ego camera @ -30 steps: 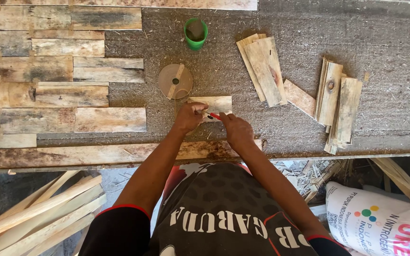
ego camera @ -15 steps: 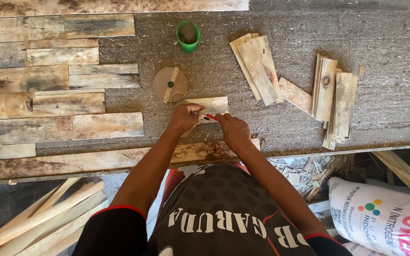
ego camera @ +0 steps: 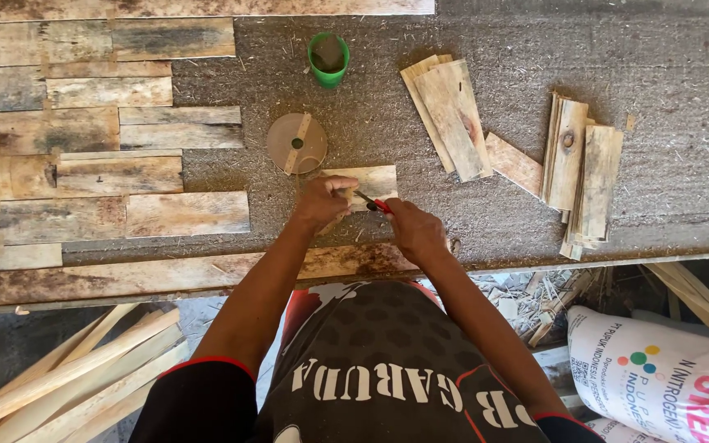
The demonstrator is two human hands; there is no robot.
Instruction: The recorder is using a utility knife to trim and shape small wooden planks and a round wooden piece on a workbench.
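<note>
Near the front edge of the workbench (ego camera: 617, 49), the left hand (ego camera: 322, 203) presses down on a small wood piece (ego camera: 368, 182), fingers curled over its near side. The right hand (ego camera: 413, 230) grips a red-handled tool (ego camera: 373, 203) (its tip touches the piece). A round wooden disc (ego camera: 296, 143) lies just behind, a green cup (ego camera: 327, 58) farther back.

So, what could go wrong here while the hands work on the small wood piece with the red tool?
1. The left hand pins the wood piece right beside the tip of the red tool held by the right hand; a slip could hurt the fingers.
2. The piece is small and only hand-held, so it may shift.
3. The round disc and green cup lie close; an elbow move might knock them.
</note>
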